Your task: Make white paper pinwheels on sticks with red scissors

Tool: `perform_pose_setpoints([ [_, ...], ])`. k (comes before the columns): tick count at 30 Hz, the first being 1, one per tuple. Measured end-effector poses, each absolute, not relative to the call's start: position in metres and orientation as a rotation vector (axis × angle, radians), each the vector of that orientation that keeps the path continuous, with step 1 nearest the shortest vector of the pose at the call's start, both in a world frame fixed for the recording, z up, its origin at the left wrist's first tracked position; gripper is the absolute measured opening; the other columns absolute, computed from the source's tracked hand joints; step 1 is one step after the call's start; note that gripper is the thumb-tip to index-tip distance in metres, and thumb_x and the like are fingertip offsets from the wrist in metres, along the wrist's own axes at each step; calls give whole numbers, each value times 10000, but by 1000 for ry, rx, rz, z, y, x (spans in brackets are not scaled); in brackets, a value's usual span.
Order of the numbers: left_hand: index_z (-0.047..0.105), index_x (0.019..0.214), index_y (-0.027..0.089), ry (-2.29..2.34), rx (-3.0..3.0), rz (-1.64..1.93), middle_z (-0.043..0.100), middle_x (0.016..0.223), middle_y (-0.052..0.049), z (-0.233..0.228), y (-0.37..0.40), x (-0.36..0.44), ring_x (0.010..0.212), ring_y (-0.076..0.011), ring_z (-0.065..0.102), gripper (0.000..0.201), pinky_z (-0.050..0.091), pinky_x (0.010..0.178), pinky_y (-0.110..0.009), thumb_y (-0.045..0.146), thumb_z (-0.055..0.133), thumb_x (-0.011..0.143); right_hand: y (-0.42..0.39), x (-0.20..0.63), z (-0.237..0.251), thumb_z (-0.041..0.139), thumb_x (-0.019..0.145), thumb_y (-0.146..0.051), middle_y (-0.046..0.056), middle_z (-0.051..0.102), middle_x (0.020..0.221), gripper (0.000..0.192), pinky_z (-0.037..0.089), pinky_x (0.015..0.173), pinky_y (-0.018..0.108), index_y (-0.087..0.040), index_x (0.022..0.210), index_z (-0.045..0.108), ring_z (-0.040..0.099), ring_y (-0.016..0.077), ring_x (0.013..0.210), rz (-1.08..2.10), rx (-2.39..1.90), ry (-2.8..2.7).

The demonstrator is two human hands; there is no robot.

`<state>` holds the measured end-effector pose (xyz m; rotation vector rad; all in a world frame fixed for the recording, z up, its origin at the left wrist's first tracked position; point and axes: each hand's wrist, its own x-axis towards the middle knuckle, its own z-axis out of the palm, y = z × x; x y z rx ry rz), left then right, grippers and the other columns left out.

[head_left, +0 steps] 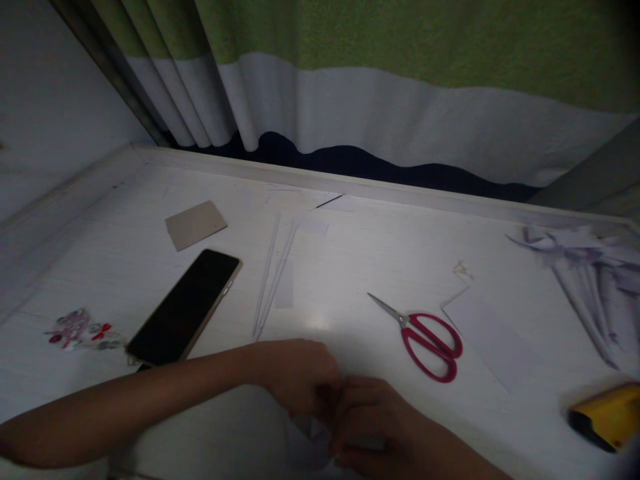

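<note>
My left hand [306,373] and my right hand [375,420] meet at the bottom middle, fingers curled inward and touching. Both are closed on a small piece of white paper [303,448], which shows below and between them. My fingers hide most of it, and the part at the fingertips is dark and blurred. Beyond my right hand lie scissors [415,330] with red handles, blades slightly apart and pointing to the far left. A black phone [187,307] lies just beyond my left forearm, screen up.
Thin white sticks [275,280] lie mid-table near a tan card [196,225]. A beaded charm [75,330] trails beside the phone. At right are a white paper sheet [495,333], folded paper pieces [590,280] and a yellow-and-black object [607,417]. A raised rim [380,185] and curtain [350,100] bound the back.
</note>
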<state>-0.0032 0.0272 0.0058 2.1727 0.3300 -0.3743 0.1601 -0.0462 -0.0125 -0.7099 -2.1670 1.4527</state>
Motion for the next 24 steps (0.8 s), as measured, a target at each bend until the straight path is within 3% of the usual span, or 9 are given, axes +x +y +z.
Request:
perform_pose_setpoints([
  [10, 641, 595, 149, 353, 2098, -335, 471, 377, 75, 2, 27, -3, 373, -58, 449, 85, 306, 385, -131, 115, 621, 671, -46, 159, -13, 563, 762, -142, 50, 645, 806, 113, 419, 760, 242, -157, 838, 646, 554, 134, 837, 1466, -743, -2170],
  [24, 686, 682, 121, 296, 2269, -343, 649, 537, -19, 3, 26, -1, 420, -76, 486, 78, 323, 409, -146, 133, 610, 670, -46, 156, -13, 566, 769, -177, 58, 652, 772, 110, 421, 740, 225, -124, 809, 653, 569, 130, 797, 1428, -780, -2193],
])
